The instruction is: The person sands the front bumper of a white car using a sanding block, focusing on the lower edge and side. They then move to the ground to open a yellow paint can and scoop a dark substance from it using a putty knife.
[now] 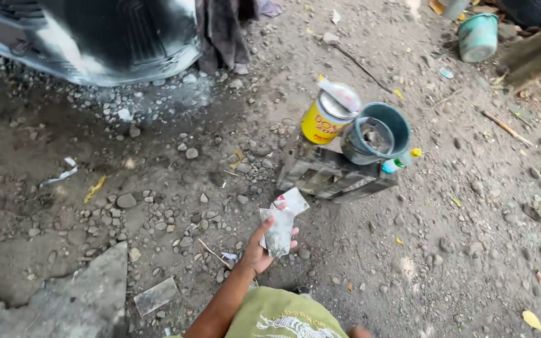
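While the left hand [259,249] pinches a worn sheet of sandpaper [280,229] above the gravel ground [158,188], near the yellow can [322,120], it looks light, floppy, best held by its edge; right hand unseen.

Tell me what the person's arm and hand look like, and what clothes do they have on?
Only one arm shows clearly, the left hand on a bare forearm: no sleeve reaches it, and I see no glove, watch or ring. Below it is an olive-green shirt with a pale printed design. The right hand is barely in view at the bottom edge.
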